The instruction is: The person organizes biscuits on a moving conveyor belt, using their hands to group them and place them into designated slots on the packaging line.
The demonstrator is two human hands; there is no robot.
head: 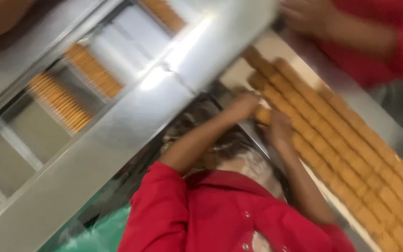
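1. Steel machine housing [131, 126] – biggest thing in view, a broad shiny metal band running diagonally from near left to far centre, w/ a bright light glare on it; whole shot tilted & motion-blurred
2. Left of that band: steel channels [19, 140] divided by thin metal bars, grey floors; short stacks of tan biscuits on edge sit in them – one stack [60, 101] mid-left, another [94, 70] farther, a third [166, 14] at far top
3. Right side: pale tray [269, 49] w/ steel edge, sloping from far centre to near right; long rows of biscuits [346, 154] packed edge-on, rows touching each other, filling most of it
4. Person's red sleeves/shirt [220, 214] fill near centre; bare forearms reach away toward the far end of the rows
5. Between housing & tray, under the arms: dusty brownish gap [239, 158], detail too blurred; green stuff [103, 233] at near left bottom
6. Other person in red [388, 42] at far right; their hand [304, 14] is at the tray's far edge
7. Left hand [242, 105] – curled, fingers on the end of a biscuit row; exact grip can't tell due to blur
8. Right hand [280, 127] – just beside it, resting on the same rows, fingers bent; can't tell if clamped
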